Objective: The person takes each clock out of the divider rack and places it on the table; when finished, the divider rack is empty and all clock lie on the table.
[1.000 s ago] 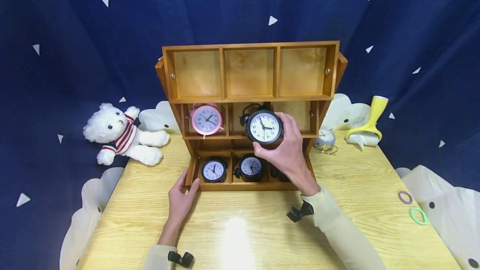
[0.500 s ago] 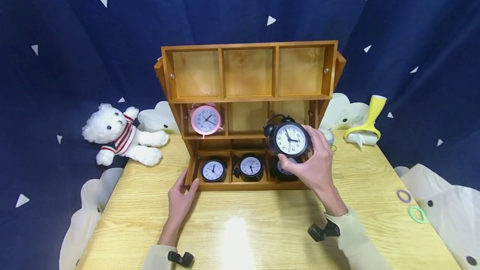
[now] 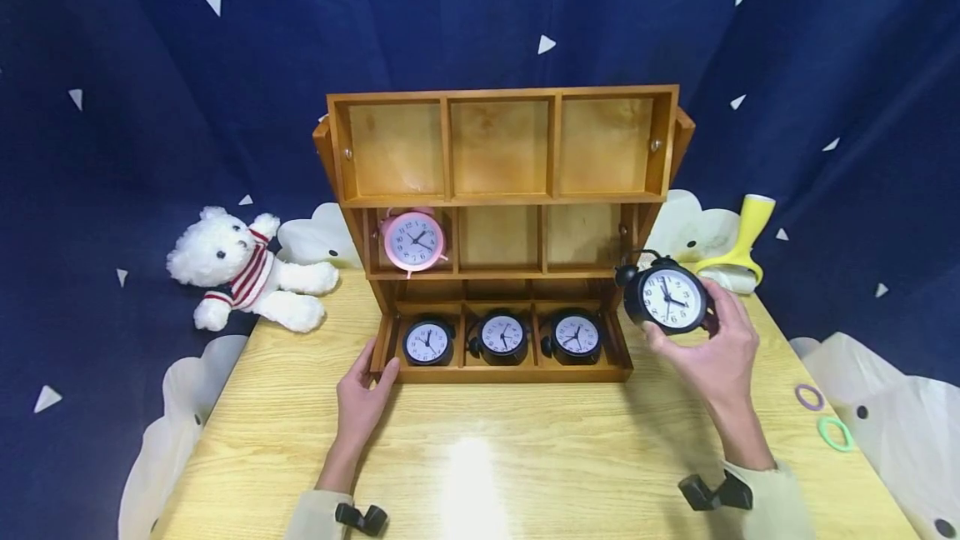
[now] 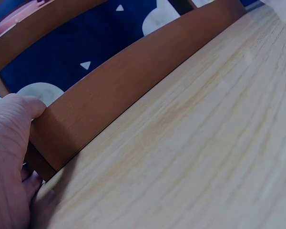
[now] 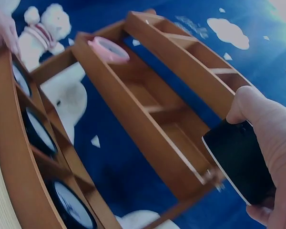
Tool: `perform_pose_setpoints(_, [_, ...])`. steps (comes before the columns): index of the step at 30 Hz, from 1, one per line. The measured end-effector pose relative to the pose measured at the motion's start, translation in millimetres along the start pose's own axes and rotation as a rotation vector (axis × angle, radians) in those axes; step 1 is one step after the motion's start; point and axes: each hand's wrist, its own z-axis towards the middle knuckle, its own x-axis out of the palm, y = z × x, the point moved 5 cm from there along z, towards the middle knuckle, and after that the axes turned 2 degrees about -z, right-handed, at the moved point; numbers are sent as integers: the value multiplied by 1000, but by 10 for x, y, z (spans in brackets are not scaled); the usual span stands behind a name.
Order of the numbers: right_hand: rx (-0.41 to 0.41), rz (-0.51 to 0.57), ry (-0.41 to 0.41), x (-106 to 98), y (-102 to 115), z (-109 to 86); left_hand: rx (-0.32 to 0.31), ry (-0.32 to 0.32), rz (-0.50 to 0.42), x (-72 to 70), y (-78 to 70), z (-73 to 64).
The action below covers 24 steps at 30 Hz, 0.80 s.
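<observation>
My right hand (image 3: 716, 352) grips a black twin-bell alarm clock (image 3: 670, 300) by its rim, dial facing me, to the right of the wooden shelf. The right wrist view shows the clock's dark side (image 5: 240, 160) between thumb and fingers. My left hand (image 3: 362, 397) holds the lower left corner of the wooden shelf (image 3: 517, 374). Its thumb (image 4: 35, 106) lies over the front board's end, with fingers round the side. Three black alarm clocks sit in the bottom tier: left (image 3: 426, 342), middle (image 3: 501, 335) and right (image 3: 574, 335). A pink alarm clock (image 3: 415, 241) stands in the middle tier's left compartment.
A white teddy bear (image 3: 247, 269) in a striped sweater sits left of the shelf. At the back right is a yellow-handled object (image 3: 742, 244) with a white roller. Purple (image 3: 809, 397) and green (image 3: 835, 434) rings lie near the table's right edge.
My right hand has carried the black alarm clock rightward, from in front of the middle tier to beyond the shelf's right side. The bottom right clock has come into full view. My left hand stays put.
</observation>
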Motion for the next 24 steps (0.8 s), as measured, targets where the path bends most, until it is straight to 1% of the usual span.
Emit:
perform_pose_setpoints(2, [31, -14, -21, -86, -96, 10, 9, 5, -1, 4, 1, -1])
perform_pose_setpoints(7, [122, -78, -54, -250, -340, 39, -19, 12, 4, 0, -9, -9])
perform_pose_setpoints(9, [152, -112, -59, -295, -471, 46, -27, 14, -4, -4, -6, -14])
perform_pose_setpoints(12, [183, -165, -65, -335, -695, 60, -20, 15, -12, -7, -13, -16])
perform_pose_setpoints(15, [213, -214, -59, -364, -932, 71, -9, 11, -7, -4, -18, -17])
perform_pose_setpoints(20, [285, -279, -40, -404, -1332, 82, -10, 3, 2, 0, -15, -16])
perform_pose_setpoints(24, [323, -319, -5, -432, -1621, 78, -7, 0, 9, 0, -6, -15])
